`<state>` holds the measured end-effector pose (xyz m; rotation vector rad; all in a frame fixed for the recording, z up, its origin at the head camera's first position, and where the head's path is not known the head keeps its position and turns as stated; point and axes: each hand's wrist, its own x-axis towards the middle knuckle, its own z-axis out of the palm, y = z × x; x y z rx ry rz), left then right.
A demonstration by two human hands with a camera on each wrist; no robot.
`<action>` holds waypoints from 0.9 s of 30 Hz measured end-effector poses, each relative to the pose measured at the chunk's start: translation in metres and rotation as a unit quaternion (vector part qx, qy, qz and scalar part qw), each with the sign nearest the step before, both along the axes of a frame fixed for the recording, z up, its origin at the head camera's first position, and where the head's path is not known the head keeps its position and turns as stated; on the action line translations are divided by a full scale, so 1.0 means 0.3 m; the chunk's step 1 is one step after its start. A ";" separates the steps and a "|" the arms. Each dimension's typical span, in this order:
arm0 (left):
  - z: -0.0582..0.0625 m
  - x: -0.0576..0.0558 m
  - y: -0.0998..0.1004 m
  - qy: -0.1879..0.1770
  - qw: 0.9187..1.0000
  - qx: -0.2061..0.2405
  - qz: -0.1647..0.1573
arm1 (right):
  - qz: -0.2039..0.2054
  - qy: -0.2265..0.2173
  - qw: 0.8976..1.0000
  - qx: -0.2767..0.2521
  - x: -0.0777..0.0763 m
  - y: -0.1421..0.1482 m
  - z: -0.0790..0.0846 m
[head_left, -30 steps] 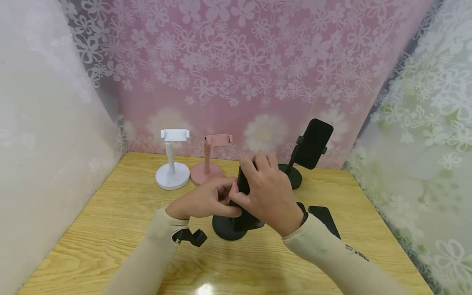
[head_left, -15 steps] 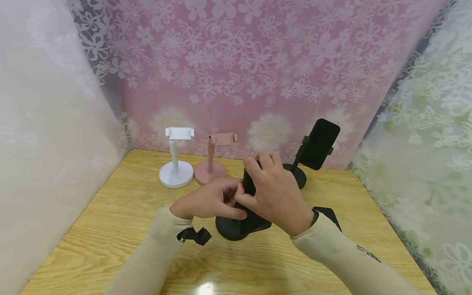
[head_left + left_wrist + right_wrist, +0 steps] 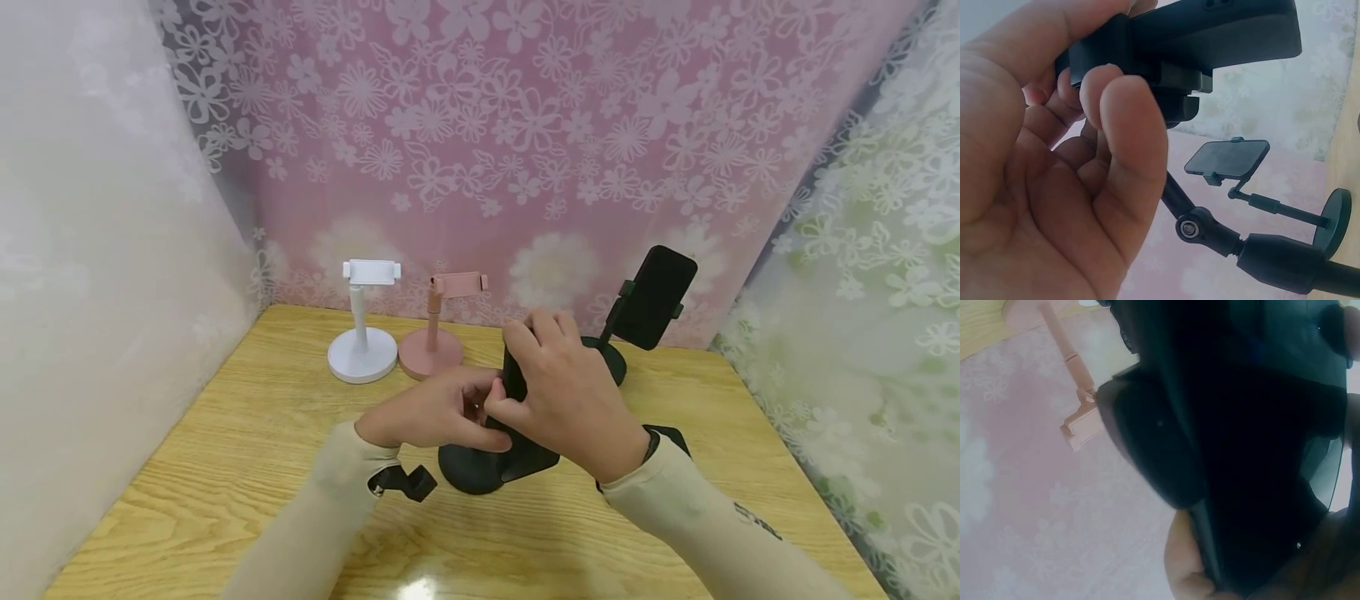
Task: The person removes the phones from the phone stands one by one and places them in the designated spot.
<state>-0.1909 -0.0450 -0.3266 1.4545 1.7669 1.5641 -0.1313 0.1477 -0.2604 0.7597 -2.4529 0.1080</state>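
Observation:
In the head view, a black phone stand with a round base (image 3: 467,472) stands on the table in front of me. My left hand (image 3: 435,410) grips its clamp (image 3: 1179,78) from the left, thumb on the near side. A black phone (image 3: 532,460) sits tilted at the clamp. My right hand (image 3: 572,398) holds the phone from above and the right, fingers over its upper edge, hiding much of it. Up close, the right wrist view shows the dark phone (image 3: 1241,469) with a clamp arm (image 3: 1147,437) against its side. Below the clamp, the stand's joint (image 3: 1191,229) is bent.
Behind are a white phone stand (image 3: 362,358) and a pink one (image 3: 431,355), both with bare clamps. At the back right, a dark green stand (image 3: 613,360) bears another phone (image 3: 656,297). A flat dark phone (image 3: 673,437) lies partly behind my right forearm. Curtains line the sides and back.
The head view has turned slightly, so the scene lies farther right. Both hands keep their hold on stand and phone, and the right forearm covers more of the flat items beside it.

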 end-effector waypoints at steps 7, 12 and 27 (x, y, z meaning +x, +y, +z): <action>-0.002 0.002 0.004 0.001 1.000 -0.004 0.010 | -0.004 -0.002 1.000 -0.002 -0.001 0.011 -0.002; 0.007 0.011 0.013 -0.020 0.999 -0.015 0.023 | -0.008 0.015 0.999 -0.040 -0.004 0.028 -0.014; -0.014 0.011 0.032 -0.196 0.980 -0.024 0.021 | -0.035 0.038 0.996 -0.074 -0.008 0.036 -0.031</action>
